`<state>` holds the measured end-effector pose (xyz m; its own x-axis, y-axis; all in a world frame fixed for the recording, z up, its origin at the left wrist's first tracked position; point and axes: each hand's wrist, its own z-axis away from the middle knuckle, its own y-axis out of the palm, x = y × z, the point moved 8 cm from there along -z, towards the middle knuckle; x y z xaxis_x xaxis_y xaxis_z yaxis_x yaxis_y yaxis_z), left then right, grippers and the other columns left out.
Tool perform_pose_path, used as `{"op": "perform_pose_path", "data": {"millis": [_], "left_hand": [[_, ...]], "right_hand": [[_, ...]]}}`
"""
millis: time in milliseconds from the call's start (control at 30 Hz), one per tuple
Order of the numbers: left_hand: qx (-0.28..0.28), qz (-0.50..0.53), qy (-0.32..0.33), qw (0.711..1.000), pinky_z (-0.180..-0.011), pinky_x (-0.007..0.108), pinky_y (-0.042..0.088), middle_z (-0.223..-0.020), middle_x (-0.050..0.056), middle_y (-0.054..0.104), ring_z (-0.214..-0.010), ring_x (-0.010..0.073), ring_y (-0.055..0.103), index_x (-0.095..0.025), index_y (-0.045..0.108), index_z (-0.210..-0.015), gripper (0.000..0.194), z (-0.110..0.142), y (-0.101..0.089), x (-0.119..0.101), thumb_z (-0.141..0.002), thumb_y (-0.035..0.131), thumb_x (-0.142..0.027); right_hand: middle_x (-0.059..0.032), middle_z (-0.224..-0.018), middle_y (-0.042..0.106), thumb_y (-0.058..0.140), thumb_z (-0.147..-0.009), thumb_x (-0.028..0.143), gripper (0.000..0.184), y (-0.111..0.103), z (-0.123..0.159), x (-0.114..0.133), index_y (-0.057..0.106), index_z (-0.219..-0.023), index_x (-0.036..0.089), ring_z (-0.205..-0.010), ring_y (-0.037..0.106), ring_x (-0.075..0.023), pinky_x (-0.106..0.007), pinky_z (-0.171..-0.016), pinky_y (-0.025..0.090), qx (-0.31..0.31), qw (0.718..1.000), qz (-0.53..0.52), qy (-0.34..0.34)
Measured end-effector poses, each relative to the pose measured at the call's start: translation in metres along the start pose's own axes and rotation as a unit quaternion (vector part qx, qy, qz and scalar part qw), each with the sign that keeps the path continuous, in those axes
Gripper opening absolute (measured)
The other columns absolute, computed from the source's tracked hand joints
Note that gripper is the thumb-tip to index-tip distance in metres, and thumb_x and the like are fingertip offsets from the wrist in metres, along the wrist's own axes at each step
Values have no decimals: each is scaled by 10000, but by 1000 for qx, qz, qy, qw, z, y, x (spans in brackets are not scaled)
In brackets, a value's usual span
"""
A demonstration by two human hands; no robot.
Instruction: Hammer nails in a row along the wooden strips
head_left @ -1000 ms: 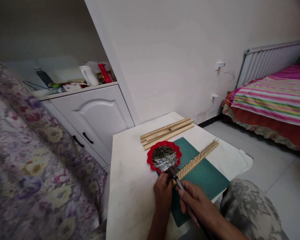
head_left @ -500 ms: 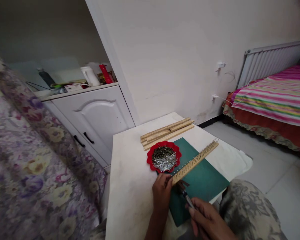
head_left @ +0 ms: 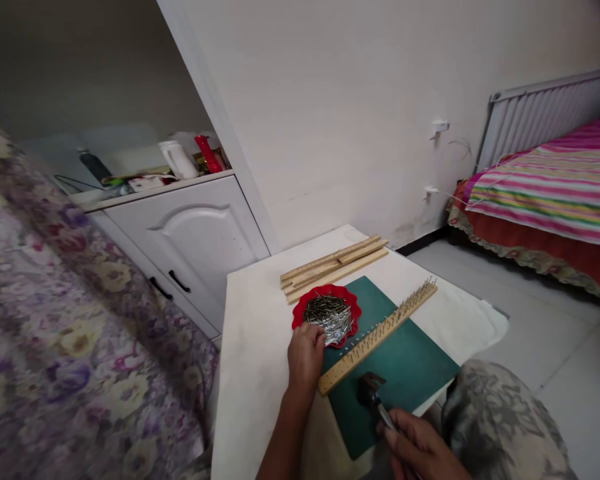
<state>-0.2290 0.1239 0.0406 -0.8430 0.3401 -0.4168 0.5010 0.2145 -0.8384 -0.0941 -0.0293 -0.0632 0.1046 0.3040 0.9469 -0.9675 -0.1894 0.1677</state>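
My right hand grips a claw hammer by its handle, the head low over the green mat. A wooden strip lies diagonally across the mat. Many nails stand up along its far part, while its near end shows small holes or marks. At the near edge of the red scalloped bowl is my left hand, its fingers curled together by the heap of nails. Whatever those fingertips hold is hidden.
Several bare wooden strips lie behind the bowl on the white table. A white cabinet and floral curtain stand left; a bed is at right. My knee is beside the table's near edge.
My left hand has let go of the strip's near end and moved to the bowl. The hammer has shifted slightly away from the strip, whose near end is now uncovered.
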Motion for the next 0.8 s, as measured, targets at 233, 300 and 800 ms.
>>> {"op": "perform_pose_path", "data": {"millis": [233,300,800], "left_hand": [[84,-57,16,995,-668,236,357,-845,27,637,-832,163,565,-209,664,-800,122,-24,20,-15,-786,547,-180],[97,-73,22,992,-642,233,348,-837,30,640,-820,165,572,-207,667,-788,129,-27,25,-18,-786,543,-172],[67,-138,1,988,-675,239,362,-886,32,605,-853,158,565,-209,608,-836,212,-4,9,-16,-889,403,-219]], "right_hand": [[71,-466,456,534,-699,678,483,-3,4,7,523,-705,195,-373,377,-69,-161,-366,254,-47,998,-34,-20],[70,-459,458,525,-712,674,481,-3,2,4,526,-712,193,-364,355,-67,-162,-361,242,-37,999,-20,-20],[73,-447,466,445,-750,687,489,1,-3,-2,468,-712,200,-331,305,-59,-186,-351,187,8,999,25,-31]]}}
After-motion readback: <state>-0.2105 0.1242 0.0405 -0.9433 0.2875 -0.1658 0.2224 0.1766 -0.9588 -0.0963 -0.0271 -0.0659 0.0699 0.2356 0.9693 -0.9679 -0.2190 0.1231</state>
